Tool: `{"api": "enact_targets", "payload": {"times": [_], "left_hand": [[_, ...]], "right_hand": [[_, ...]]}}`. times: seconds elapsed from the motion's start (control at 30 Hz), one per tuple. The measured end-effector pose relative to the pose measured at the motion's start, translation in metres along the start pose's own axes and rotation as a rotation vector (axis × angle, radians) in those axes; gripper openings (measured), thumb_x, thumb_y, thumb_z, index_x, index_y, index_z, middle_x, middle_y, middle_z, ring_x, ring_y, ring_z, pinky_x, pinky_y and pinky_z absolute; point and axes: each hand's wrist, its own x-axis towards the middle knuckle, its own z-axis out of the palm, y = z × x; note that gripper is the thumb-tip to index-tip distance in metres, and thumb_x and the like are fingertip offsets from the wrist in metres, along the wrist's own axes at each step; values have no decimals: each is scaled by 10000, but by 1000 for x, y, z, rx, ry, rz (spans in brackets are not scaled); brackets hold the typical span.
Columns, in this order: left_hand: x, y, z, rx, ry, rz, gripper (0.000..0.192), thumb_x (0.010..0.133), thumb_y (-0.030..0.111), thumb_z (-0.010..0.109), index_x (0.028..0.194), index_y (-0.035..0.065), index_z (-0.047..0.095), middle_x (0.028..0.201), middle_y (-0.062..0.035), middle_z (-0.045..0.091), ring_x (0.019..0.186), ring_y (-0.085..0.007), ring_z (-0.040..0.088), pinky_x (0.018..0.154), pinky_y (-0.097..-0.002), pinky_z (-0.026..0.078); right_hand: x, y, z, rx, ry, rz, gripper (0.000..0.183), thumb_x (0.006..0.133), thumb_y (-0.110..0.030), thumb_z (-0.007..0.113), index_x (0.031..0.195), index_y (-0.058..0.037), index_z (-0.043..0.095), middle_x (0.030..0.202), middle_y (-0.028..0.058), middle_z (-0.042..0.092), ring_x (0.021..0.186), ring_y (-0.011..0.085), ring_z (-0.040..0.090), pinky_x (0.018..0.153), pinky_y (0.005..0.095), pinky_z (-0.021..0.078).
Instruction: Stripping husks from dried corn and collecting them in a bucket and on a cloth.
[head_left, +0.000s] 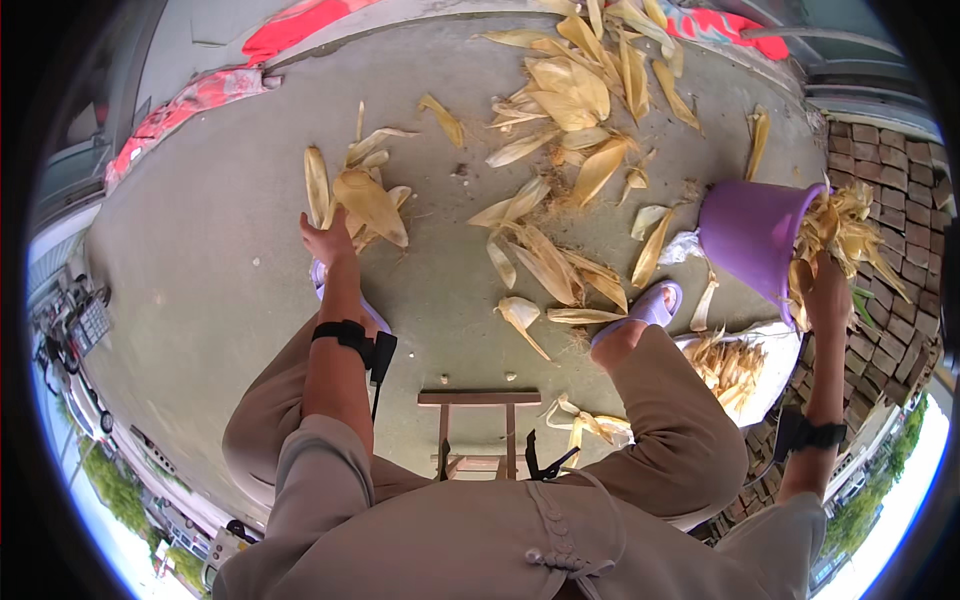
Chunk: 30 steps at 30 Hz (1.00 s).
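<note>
My left hand is low over the floor, touching a small heap of dry corn husks. One finger sticks out to the side, and the husks hide the other fingertips. Far to the right, my right hand has its fingers in a bunch of dry husks at the mouth of a purple plastic bucket. The bucket lies tipped, its mouth facing right, with husks spilling past the rim. A large scatter of loose husks and corn silk spreads between my hands.
A white sack holding more husks lies beside my right leg. Behind it are stacked bricks. A small wooden stool stands between my legs, with husks near it. Red cloth runs along the far wall's foot.
</note>
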Motion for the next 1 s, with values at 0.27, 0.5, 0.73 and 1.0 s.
{"api": "enact_targets", "payload": {"times": [0.27,0.5,0.73,1.0], "left_hand": [[74,-79,14,4,-155,-202,1167,666,741,653,1516,131,135,1543,-211,152,1441,-333,133,1137,-491,190],[-44,34,67,233,-558,76,1118,722,799,518,1502,79,168,1562,-148,161,1458,-306,63,1105,-641,52],[-140,65,57,245,-360,574,1202,624,411,847,1521,201,75,1584,-82,8,1395,-521,-13,888,-786,331],[-135,107,52,632,-652,254,1246,589,418,861,1520,177,68,1584,-75,-8,1399,-512,-10,792,-775,416]], "right_hand": [[38,-156,-52,834,-948,-111,385,948,-395,556,1182,-89,558,1050,85,618,951,171,602,709,343,575],[204,-180,-3,806,-680,98,911,806,-632,607,1498,-235,168,1521,155,231,1374,379,289,893,625,476],[286,-239,37,900,-379,247,1175,615,-659,767,1508,-222,141,1543,160,127,1409,381,200,981,634,386],[397,-239,110,641,52,-63,1262,540,-733,750,1512,-216,134,1537,270,54,1435,424,67,1143,514,139]]}}
